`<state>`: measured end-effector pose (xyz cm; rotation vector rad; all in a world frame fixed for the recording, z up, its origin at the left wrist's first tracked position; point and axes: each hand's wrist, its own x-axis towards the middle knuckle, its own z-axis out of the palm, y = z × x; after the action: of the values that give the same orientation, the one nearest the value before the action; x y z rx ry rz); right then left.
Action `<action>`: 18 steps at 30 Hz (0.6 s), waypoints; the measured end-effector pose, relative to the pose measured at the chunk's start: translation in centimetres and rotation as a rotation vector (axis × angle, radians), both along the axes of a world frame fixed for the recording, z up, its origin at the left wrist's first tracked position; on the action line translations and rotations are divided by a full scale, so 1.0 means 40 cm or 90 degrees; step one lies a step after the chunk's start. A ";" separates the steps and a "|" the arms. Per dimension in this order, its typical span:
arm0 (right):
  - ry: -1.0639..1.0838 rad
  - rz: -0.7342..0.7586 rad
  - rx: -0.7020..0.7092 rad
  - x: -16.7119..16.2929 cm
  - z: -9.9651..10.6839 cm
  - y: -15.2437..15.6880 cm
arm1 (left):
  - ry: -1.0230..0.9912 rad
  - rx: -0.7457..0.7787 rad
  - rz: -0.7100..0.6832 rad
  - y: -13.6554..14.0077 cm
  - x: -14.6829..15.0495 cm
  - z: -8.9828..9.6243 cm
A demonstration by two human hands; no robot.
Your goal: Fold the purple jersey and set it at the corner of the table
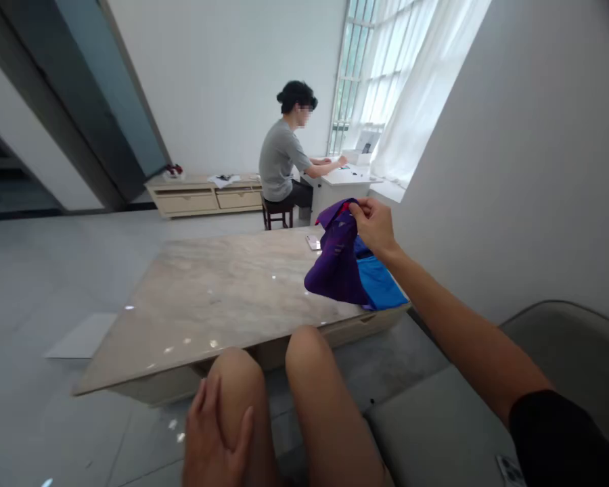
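Note:
My right hand (374, 226) is stretched out over the right end of a low marble table (208, 297) and pinches the top of a purple cloth (337, 260), which hangs down to the tabletop. A blue cloth (380, 281) lies under and behind the purple one at the table's right edge. My left hand (216, 433) rests flat on my left knee at the bottom of the view, fingers slightly apart, holding nothing. I sit on a grey sofa (436, 412) with both knees in front of the table.
A small pinkish object (313, 242) lies on the table's far edge. Another person (284, 162) sits on a stool at a white desk (342, 179) by the window. A low cabinet (203, 193) stands along the back wall. A white mat (81, 336) lies on the floor at left.

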<state>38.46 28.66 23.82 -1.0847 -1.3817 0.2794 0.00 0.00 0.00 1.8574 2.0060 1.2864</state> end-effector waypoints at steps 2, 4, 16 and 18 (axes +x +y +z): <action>0.023 0.075 0.008 -0.091 0.038 -0.018 | -0.008 -0.015 -0.004 -0.007 0.014 0.025; 0.039 0.141 0.012 -0.176 0.067 -0.043 | -0.014 -0.015 -0.025 -0.001 0.014 0.071; -0.056 0.388 -0.063 -0.436 0.159 -0.253 | -0.286 0.115 -0.156 0.269 0.077 0.529; -0.101 0.429 -0.082 -0.439 0.152 -0.265 | -0.364 0.084 -0.191 0.301 0.094 0.537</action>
<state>20.89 18.06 29.91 -0.7202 -1.8682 0.7913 3.76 12.04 21.49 1.5195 1.3293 1.6434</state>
